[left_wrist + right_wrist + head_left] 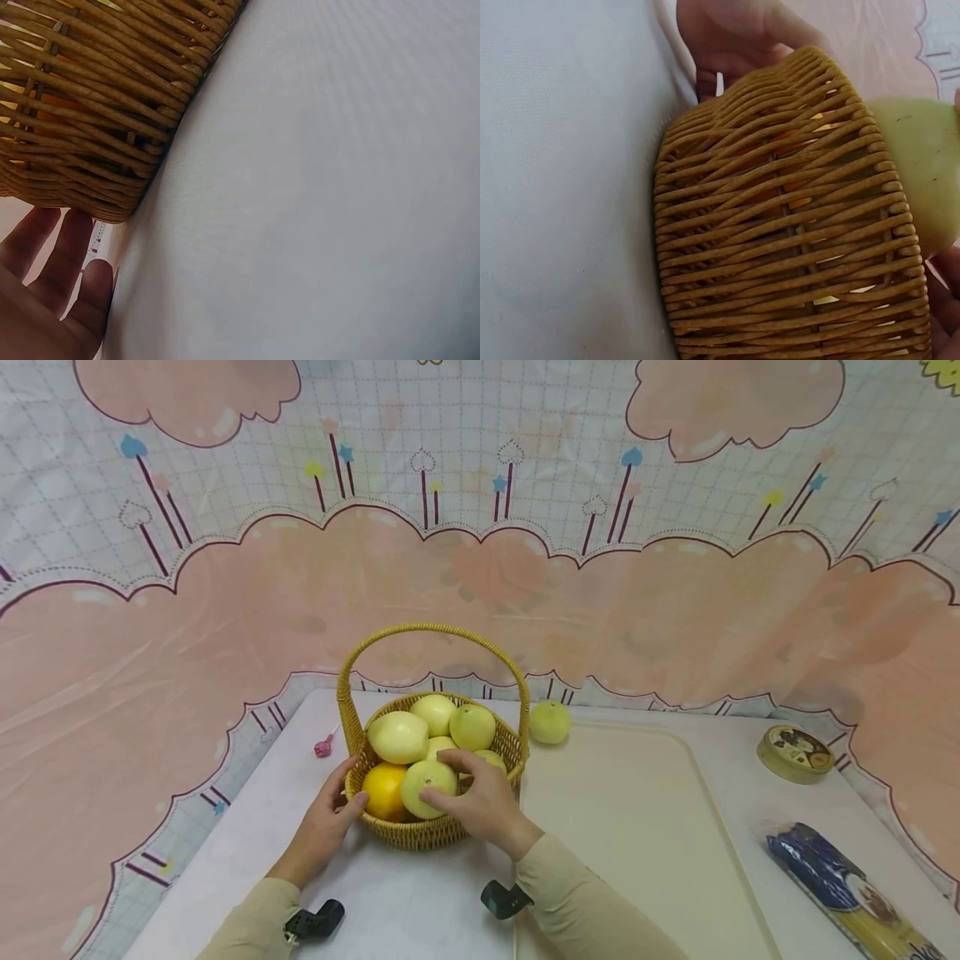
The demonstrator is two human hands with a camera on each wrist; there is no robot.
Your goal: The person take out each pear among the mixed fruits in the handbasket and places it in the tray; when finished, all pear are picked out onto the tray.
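Note:
A wicker basket [420, 837] with a tall arched handle stands on the table, filled with several pale green and yellowish fruits and one orange [385, 793]. My left hand [324, 818] holds the basket's left side, its thumb over the rim by the orange and its fingers along the outside. In the left wrist view, fingertips [75, 225] meet the weave low down. My right hand [483, 797] reaches over the front right rim. Its thumb and fingers pinch a pale green round fruit [427, 792] at the front, which bulges above the rim in the right wrist view [922, 165].
Behind the basket's right side sits another green fruit [550, 722], by a cream tray [630, 827]. A round tin [795, 753] and a blue-and-yellow packet [847, 889] lie at the right. A pink lollipop [323, 746] lies left of the basket.

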